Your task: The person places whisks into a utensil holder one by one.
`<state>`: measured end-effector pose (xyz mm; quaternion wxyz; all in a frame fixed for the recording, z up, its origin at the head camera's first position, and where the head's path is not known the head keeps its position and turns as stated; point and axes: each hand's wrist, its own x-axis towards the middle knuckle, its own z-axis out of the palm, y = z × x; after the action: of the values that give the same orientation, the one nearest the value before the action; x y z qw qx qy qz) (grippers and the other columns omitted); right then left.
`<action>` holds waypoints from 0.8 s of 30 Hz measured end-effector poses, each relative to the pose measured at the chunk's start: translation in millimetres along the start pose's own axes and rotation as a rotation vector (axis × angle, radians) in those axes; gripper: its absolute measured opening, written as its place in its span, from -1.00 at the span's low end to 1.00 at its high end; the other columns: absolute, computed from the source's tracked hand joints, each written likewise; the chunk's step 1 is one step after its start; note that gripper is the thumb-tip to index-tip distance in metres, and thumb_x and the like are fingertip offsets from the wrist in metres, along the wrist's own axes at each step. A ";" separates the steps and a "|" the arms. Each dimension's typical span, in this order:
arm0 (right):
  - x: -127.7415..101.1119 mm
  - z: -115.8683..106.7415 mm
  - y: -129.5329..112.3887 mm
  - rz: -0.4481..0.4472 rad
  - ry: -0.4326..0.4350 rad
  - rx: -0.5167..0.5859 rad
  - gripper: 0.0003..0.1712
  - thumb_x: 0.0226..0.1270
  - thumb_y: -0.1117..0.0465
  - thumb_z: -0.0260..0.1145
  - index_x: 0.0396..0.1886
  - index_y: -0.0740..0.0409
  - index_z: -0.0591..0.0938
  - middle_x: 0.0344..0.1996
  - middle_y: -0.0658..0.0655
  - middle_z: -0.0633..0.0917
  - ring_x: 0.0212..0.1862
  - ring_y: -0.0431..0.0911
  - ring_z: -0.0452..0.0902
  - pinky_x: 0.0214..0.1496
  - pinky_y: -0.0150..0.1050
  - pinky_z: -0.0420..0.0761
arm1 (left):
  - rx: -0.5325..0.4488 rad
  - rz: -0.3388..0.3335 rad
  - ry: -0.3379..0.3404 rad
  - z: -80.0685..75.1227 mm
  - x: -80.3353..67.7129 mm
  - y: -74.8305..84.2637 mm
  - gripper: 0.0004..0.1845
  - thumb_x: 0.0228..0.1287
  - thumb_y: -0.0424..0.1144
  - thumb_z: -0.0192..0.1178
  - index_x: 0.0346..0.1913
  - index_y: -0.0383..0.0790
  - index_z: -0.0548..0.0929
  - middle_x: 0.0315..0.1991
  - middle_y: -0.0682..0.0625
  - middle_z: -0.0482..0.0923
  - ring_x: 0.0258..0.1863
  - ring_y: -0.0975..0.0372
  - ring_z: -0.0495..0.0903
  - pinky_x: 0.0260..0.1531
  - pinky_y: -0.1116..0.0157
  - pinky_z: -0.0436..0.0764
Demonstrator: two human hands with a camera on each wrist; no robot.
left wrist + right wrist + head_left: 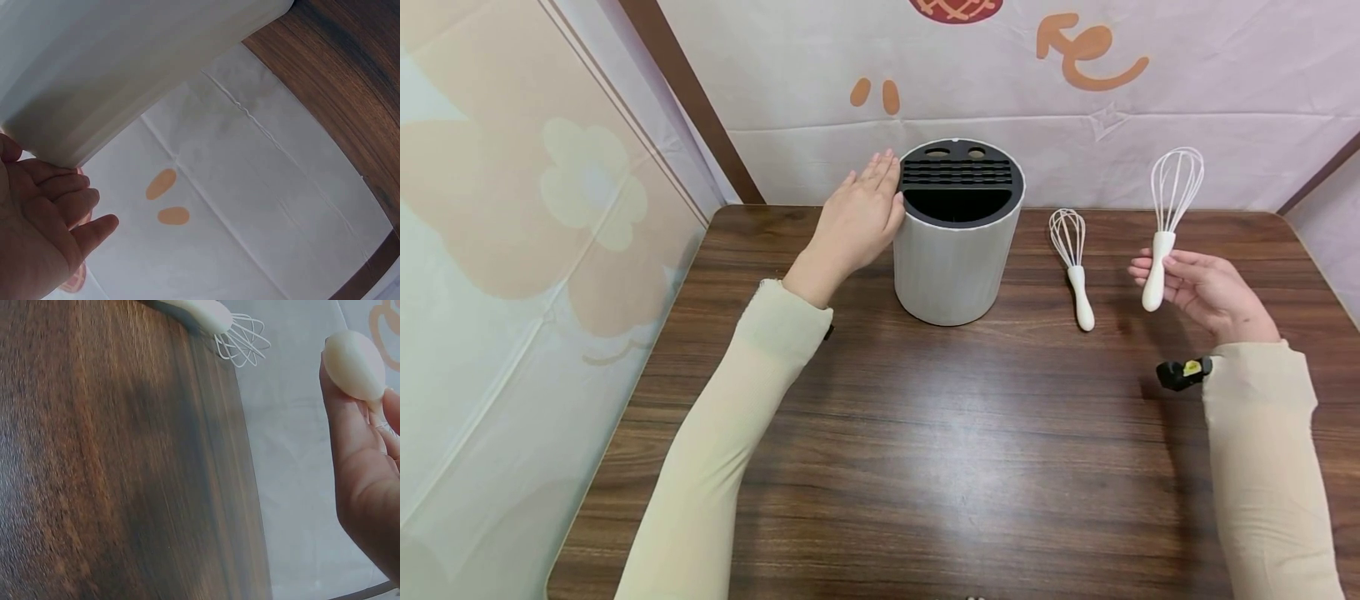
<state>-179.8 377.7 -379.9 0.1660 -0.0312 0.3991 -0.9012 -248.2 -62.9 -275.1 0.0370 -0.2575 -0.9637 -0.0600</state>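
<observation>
The right hand (365, 487) fills the right edge of the frame, seen from close by, its fingers (340, 419) curled around the rounded white butt of a whisk handle (355, 364), which pokes out above them; the rest of that whisk is out of frame; to the left spreads the dark wood-grain table (112, 462), somewhat blurred; at the top edge a second whisk (228, 331) lies on the table, its white handle running off frame and its thin wire loops reaching past the table edge; behind, a pale cloth backdrop (294, 487) with an orange mark at the upper right corner.
</observation>
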 end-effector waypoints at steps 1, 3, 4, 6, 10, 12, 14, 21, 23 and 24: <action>-0.1 0.6 0.2 -0.002 0.002 0.000 -0.60 0.47 0.51 -0.23 -0.02 0.57 0.55 -0.11 0.43 0.64 -0.06 0.18 0.62 0.01 -0.10 0.58 | 0.001 0.000 0.001 0.1 0.0 0.0 -0.41 0.50 -0.10 -0.43 0.46 -0.35 0.01 0.48 -0.11 -0.10 0.45 0.15 -0.12 0.39 0.13 -0.07; -0.1 1.8 0.4 -0.007 0.001 0.003 -0.60 0.47 0.52 -0.23 -0.02 0.56 0.54 -0.11 0.43 0.63 -0.06 0.18 0.62 0.01 -0.10 0.58 | 0.001 0.000 0.001 0.2 -0.1 0.0 -0.41 0.50 -0.10 -0.42 0.46 -0.35 0.01 0.48 -0.11 -0.10 0.45 0.16 -0.12 0.39 0.13 -0.08; -0.1 2.5 0.4 -0.010 0.000 0.000 -0.60 0.47 0.52 -0.23 -0.02 0.56 0.54 -0.11 0.43 0.63 -0.05 0.18 0.62 0.01 -0.10 0.58 | 0.000 0.000 0.002 0.3 0.0 -0.1 -0.41 0.50 -0.10 -0.42 0.46 -0.35 0.01 0.48 -0.11 -0.10 0.45 0.16 -0.12 0.39 0.14 -0.08; 0.0 3.9 0.6 -0.019 -0.007 -0.007 -0.60 0.46 0.53 -0.23 -0.02 0.56 0.54 -0.10 0.43 0.63 -0.05 0.18 0.62 0.01 -0.10 0.58 | 0.001 -0.001 0.001 0.3 0.1 -0.2 -0.41 0.50 -0.10 -0.42 0.46 -0.35 0.01 0.48 -0.11 -0.10 0.45 0.16 -0.12 0.39 0.14 -0.08; 0.9 7.1 1.0 -0.038 -0.043 -0.009 -0.59 0.46 0.54 -0.25 0.00 0.56 0.53 -0.09 0.43 0.63 -0.04 0.18 0.61 0.02 -0.10 0.57 | -0.001 -0.003 0.001 0.4 0.4 -0.3 -0.41 0.50 -0.10 -0.42 0.46 -0.35 0.01 0.48 -0.11 -0.09 0.45 0.16 -0.12 0.39 0.14 -0.09; 1.9 9.0 1.4 -0.045 -0.057 -0.006 -0.59 0.46 0.54 -0.26 0.01 0.57 0.53 -0.09 0.43 0.63 -0.04 0.19 0.61 0.01 -0.10 0.57 | 0.000 -0.003 0.002 0.5 0.3 -0.3 -0.41 0.50 -0.10 -0.42 0.46 -0.34 0.01 0.48 -0.11 -0.09 0.45 0.16 -0.12 0.39 0.13 -0.09; 2.7 11.0 1.6 -0.051 -0.067 -0.011 -0.59 0.45 0.54 -0.25 0.01 0.56 0.53 -0.08 0.43 0.63 -0.03 0.18 0.61 0.01 -0.10 0.57 | 0.002 -0.003 0.003 0.6 0.4 -0.1 -0.41 0.50 -0.10 -0.42 0.46 -0.34 0.02 0.48 -0.11 -0.09 0.45 0.16 -0.11 0.39 0.12 -0.08; 5.4 18.3 2.0 -0.057 -0.068 0.000 -0.62 0.47 0.51 -0.20 0.03 0.56 0.52 -0.07 0.43 0.62 -0.02 0.18 0.60 0.01 -0.09 0.58 | 0.005 -0.010 -0.005 -0.1 0.5 0.3 -0.41 0.50 -0.10 -0.43 0.47 -0.33 0.00 0.48 -0.10 -0.10 0.46 0.17 -0.13 0.39 0.13 -0.10; 5.7 20.3 2.1 -0.061 -0.067 -0.002 -0.62 0.46 0.52 -0.19 0.03 0.57 0.52 -0.07 0.42 0.62 -0.02 0.18 0.60 0.00 -0.09 0.58 | 0.006 -0.012 -0.008 -0.4 0.5 0.4 -0.41 0.50 -0.10 -0.44 0.47 -0.33 0.00 0.48 -0.09 -0.11 0.46 0.17 -0.14 0.40 0.14 -0.10; 6.0 21.0 2.1 -0.063 -0.063 -0.005 -0.63 0.45 0.53 -0.19 0.02 0.57 0.52 -0.08 0.42 0.63 -0.03 0.18 0.61 0.00 -0.09 0.58 | 0.007 -0.013 -0.009 -0.5 0.4 0.4 -0.41 0.50 -0.10 -0.44 0.47 -0.32 0.00 0.48 -0.09 -0.11 0.46 0.17 -0.14 0.40 0.14 -0.11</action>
<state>-180.9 359.5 -367.6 0.1499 -0.0729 0.3948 -0.9035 -248.3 -62.4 -274.5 0.0331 -0.2516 -0.9656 -0.0559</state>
